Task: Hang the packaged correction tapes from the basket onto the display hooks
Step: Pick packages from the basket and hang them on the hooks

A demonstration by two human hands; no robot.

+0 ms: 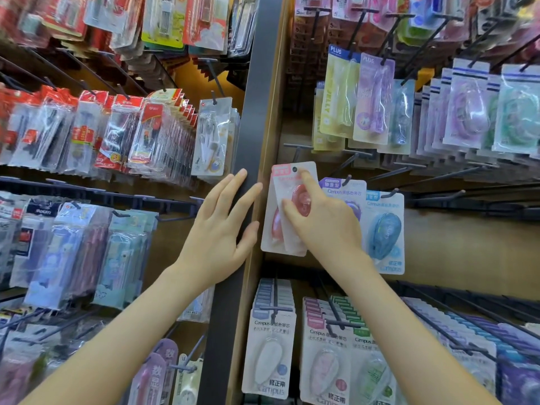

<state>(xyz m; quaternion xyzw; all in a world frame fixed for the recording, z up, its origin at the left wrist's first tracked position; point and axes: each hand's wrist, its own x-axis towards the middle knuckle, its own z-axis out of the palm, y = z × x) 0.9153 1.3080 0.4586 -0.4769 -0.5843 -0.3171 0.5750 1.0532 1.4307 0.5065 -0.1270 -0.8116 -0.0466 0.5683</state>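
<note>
Head view shows the right hand (324, 223) holding a pink pack (292, 187) of correction tape flat against the display. Its forefinger stretches up the card toward the punched hole (294, 169), the thumb lies on the card's left side, and the other fingers are tucked out of sight. Left hand (217, 226) is open, straight fingers resting on the dark post (248, 127) just beside the pack, holding nothing. The pack stands slightly tilted, long axis up and down, overlapping a 2nd pink pack (269, 226) behind it. Hanging it likely turns on that hole meeting a hook tip that points toward the person. Whether the dark spot in the hole is a hook, I cannot tell. The card is stiff and glossy, with a clear rounded blister over a red oval case. A purple pack (336, 188) and a blue pack (385, 229) hang to the right. No basket is in view.
</note>
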